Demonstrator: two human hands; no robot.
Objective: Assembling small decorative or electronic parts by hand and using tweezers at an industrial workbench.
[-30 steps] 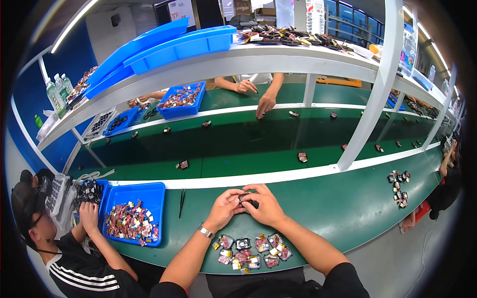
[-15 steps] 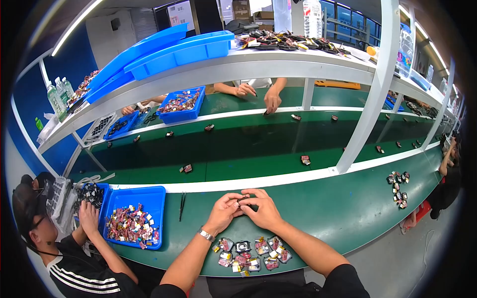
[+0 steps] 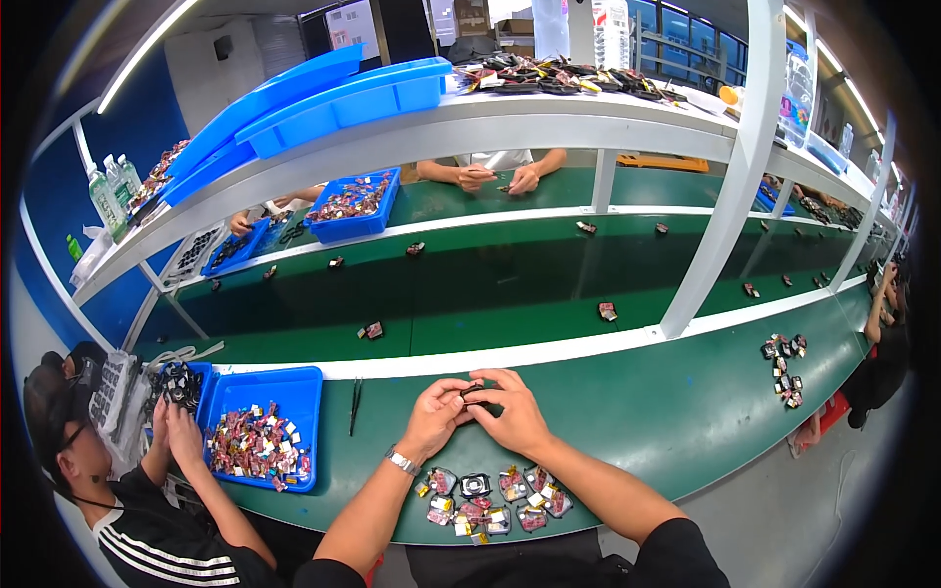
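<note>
A: Biggest first. What's around the hands?

B: Green tabletop [image 3: 627,431] under both. Beyond them a white rail, then the dark green conveyor belt [image 3: 470,284]. Above that, a white shelf [image 3: 421,137] carrying long blue trays [image 3: 333,98] up left and a dark heap of parts [image 3: 559,73] straight ahead.

A: Containers?

B: Blue bin [image 3: 257,392] well left of the left hand, filled with small red, white and yellow packs. Second blue bin [image 3: 355,201] across the belt, same kind of fill. Clear bottles with green caps [image 3: 106,186] on the far-left shelf end.

A: Other people?

B: One at lower left, dark striped sleeve, hands at a black cluster beside the bin. One across the belt, hands [image 3: 495,176] together.

A: Now the grips.

B: Left hand [image 3: 434,416] and right hand [image 3: 512,412] meet, fingertips pinching one small black part [image 3: 472,392] between them. Both grips closed on it, held just above the tabletop. Watch on the left wrist.

A: Near them?

B: Cluster of small square modules [image 3: 490,495], red, yellow and black, just on the near side of the hands. Black tweezers [image 3: 355,405] lying left of the left hand, between it and the bin. Another small module group [image 3: 784,367] far right. Single parts [image 3: 608,312] scattered on the belt.
</note>
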